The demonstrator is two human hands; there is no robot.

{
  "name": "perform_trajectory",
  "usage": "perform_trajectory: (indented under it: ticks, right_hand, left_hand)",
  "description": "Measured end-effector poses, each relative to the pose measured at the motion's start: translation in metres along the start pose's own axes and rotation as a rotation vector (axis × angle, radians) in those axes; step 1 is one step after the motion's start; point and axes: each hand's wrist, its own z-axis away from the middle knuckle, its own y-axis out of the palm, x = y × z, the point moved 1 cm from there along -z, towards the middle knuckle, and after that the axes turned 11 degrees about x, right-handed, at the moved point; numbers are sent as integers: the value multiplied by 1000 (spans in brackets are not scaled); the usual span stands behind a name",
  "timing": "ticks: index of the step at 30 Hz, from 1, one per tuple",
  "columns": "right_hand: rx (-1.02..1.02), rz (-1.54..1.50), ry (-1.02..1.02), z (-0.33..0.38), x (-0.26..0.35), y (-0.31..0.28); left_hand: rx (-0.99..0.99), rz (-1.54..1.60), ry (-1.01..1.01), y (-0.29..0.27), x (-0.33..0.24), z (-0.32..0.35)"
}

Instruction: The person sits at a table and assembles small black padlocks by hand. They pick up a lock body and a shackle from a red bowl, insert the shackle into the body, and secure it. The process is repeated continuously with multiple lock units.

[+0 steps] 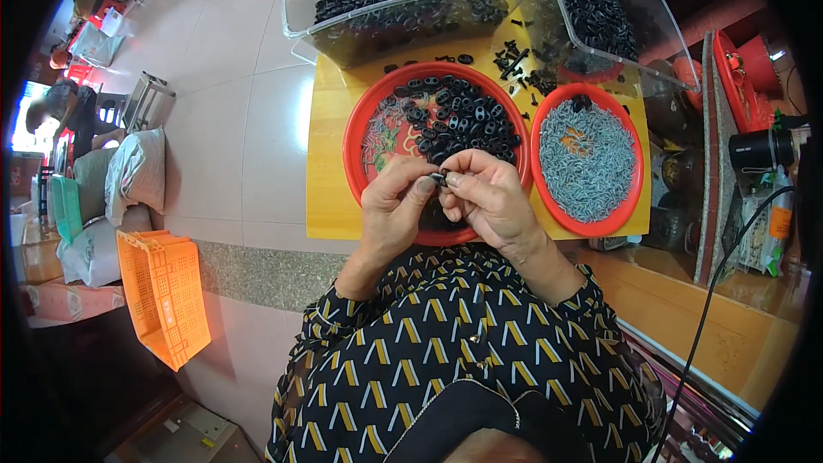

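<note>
Close together over the near part of a round red tray (351, 150), both my hands pinch one small black plastic piece (440, 178). My left hand (394, 210) grips its left side between thumb and fingertips. From the other side, the thumb and fingers of my right hand (495, 206) close on it; the fingertips hide most of its shape. Many black two-hole plastic clips (463, 116) fill the tray's right part, with silver screws (381, 124) at its left. A smaller red tray (591, 229) to the right holds a heap of silver screws (591, 163).
Two clear plastic bins (296, 0) with black parts stand at the yellow table's (330, 206) far side. Loose black pieces (512, 62) lie before them. An orange crate (176, 291) sits on the floor at left. A black cable (710, 300) hangs at right. Another person (73, 111) is far left.
</note>
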Motion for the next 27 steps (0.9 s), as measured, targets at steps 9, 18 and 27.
perform_trajectory:
  ticks: [9,18,27]
  right_hand:
    - [-70,225,-10,5,5,-6]
    - [-110,548,36,5,10,3]
    - [-35,341,47,4,5,-7]
  left_hand:
    - [-39,986,-537,0,-7,6]
    - [-23,1093,-548,-4,-8,8]
    - [-8,1048,-536,-4,-5,11]
